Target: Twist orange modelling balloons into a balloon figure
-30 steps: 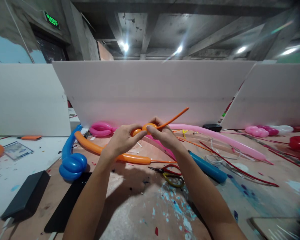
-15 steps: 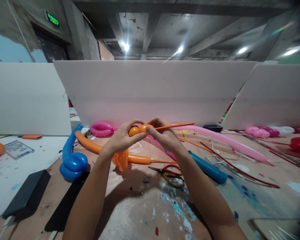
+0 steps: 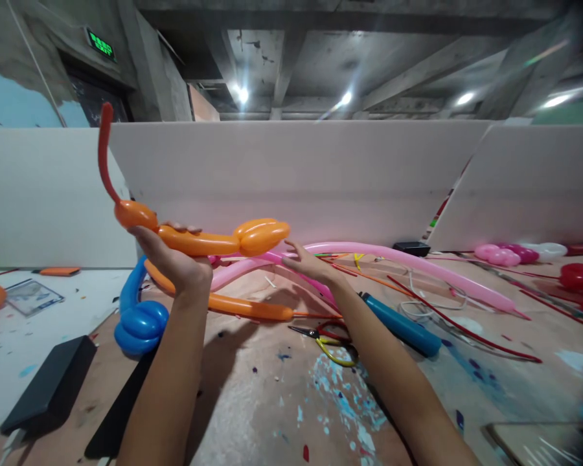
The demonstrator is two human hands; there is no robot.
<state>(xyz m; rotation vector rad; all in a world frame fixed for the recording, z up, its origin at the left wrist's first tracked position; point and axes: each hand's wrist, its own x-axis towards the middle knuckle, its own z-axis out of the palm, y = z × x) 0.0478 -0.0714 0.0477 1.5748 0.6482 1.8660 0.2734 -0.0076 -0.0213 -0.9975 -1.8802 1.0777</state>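
Orange balloon (image 3: 201, 243): twisted, in left hand (image 3: 177, 266), raised above tabletop (image 3: 252, 401). Body near-horizontal. Plump folded loops at right end, oval bubble at left, thin darker tail curving upward.

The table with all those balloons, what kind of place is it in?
Probably a balloon-making workshop in a rough, unfinished room: the left hand holds a twisted orange balloon, scissors lie on the paint-spattered table, and bare concrete beams run overhead.
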